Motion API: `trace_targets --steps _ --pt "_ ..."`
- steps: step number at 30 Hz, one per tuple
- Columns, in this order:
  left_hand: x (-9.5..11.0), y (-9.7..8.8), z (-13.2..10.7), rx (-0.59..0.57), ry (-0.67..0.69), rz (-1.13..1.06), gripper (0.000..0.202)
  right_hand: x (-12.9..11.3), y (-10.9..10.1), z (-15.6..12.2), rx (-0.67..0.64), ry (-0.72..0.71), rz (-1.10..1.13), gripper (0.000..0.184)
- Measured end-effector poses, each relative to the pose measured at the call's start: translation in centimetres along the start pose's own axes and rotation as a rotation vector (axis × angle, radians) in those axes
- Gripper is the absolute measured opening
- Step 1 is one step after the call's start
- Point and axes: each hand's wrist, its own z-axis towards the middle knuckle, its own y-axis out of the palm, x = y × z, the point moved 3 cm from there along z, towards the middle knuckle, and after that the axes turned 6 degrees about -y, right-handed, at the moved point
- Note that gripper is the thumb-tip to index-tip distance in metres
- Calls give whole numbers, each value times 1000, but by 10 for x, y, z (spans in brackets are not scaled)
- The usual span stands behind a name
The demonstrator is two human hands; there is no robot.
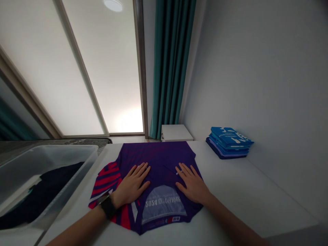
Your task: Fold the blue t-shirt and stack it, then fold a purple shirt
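Observation:
A purple shirt point(159, 157) with red striped sleeves and a pale printed patch lies spread on the white table point(243, 191). My left hand point(133, 184) lies flat on the shirt left of its middle, fingers stretched out, with a dark watch on the wrist. My right hand point(192, 182) rests flat on the shirt's right half, fingers spread. Neither hand holds anything. The right side of the shirt looks folded inward under my right hand.
A stack of folded blue shirts point(229, 141) sits at the table's far right by the wall. A grey plastic bin point(38, 177) with dark clothes stands at the left. Beyond the table are a small white cabinet point(175, 132), a teal curtain point(171, 68) and frosted sliding panels.

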Motion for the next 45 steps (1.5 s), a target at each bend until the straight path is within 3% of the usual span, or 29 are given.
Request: trace_targets --steps 6,9,14,20,25,30,36,40,45 --pt "9 -1 -11 3 -21 -24 57 1 4 -6 -6 -17 15 66" --pt "3 -5 -7 -17 -58 -36 56 1 3 -5 -26 -8 31 67" --pt "-39 -18 13 -17 -249 4 60 3 -6 6 -28 49 64 67" --pt "-103 -19 43 -112 -476 41 62 20 -12 58 -4 161 -14 67" --pt "-127 -12 54 -207 -580 36 62 48 -3 94 -19 334 -71 68" --pt "-129 -7 52 -208 -618 65 62 61 9 98 -56 404 -50 72" --pt "-116 -18 46 -175 -632 39 59 53 4 96 -56 388 -89 71" --pt "-103 -30 28 -107 -607 -8 61 27 -1 98 -49 303 -67 69" --pt "-93 -33 -2 -38 -535 -29 61 -26 -1 98 -85 153 27 70"
